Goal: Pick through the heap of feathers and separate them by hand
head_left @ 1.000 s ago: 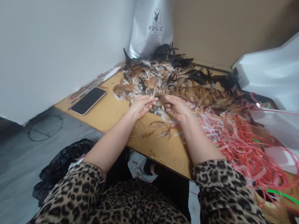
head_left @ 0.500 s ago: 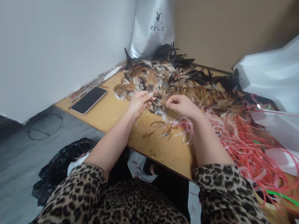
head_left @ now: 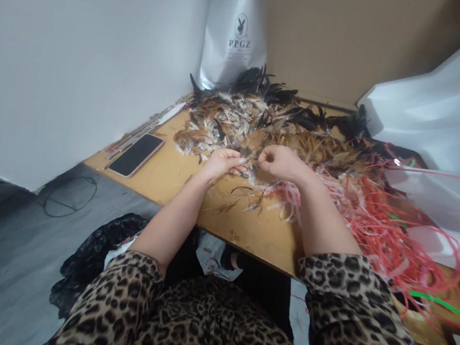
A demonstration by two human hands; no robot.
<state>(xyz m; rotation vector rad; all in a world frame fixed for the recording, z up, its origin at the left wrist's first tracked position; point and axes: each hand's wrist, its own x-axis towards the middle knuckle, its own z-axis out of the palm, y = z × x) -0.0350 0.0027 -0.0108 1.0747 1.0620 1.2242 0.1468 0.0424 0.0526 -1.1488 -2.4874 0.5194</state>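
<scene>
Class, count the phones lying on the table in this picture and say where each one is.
1. The phone lies face up near the left edge of the table, left of the feathers and the left hand. More could be hidden under the feathers.

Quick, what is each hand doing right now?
Left hand: closed, pinching feathers from the pile.
Right hand: closed, pinching the same feathers.

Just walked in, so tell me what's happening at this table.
A person in leopard-print sleeves sits at a wooden table, working both hands in a heap of brown, white and black feathers. The left hand and the right hand meet at the near edge of the heap, fingers pinched on feathers between them. Red and pink strips lie tangled to the right; a phone lies to the left.
</scene>
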